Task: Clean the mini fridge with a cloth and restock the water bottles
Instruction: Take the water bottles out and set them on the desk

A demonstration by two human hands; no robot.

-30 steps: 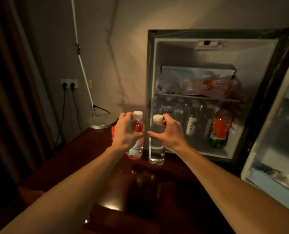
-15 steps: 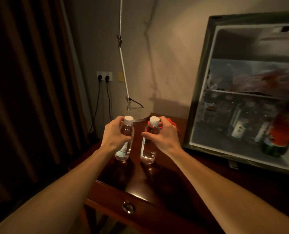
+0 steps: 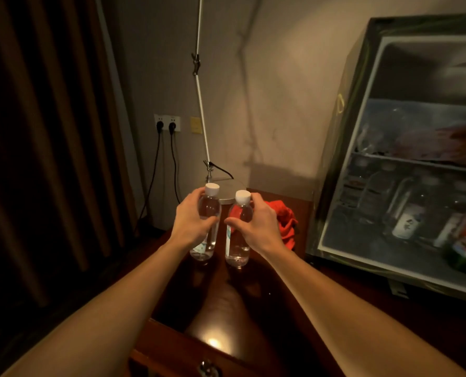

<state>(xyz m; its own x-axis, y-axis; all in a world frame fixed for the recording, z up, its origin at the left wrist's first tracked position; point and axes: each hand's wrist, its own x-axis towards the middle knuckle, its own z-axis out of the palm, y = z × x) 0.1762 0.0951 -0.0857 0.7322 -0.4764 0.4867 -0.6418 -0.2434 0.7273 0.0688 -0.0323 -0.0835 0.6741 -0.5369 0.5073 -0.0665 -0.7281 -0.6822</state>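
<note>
We grip one bottle per hand, left hand (image 3: 192,223) on left bottle (image 3: 207,221), right hand (image 3: 256,227) on right bottle (image 3: 238,235) | bases near worktop (image 3: 253,308), seemingly parked for cleaning | cloth (image 3: 286,221) just behind right hand | fridge (image 3: 405,186) open, further right

Two clear glossy plastic bottles (image 3: 206,227) (image 3: 238,235), matt white plastic caps (image 3: 212,189). Dark wood table (image 3: 221,317), polished, mirror-like glare. Red cloth (image 3: 284,221), crumpled, matt. Brushed-metal lamp base (image 3: 233,186). Wall (image 3: 280,91) matt plaster. Curtain (image 3: 49,131) heavy pleated fabric.
</note>
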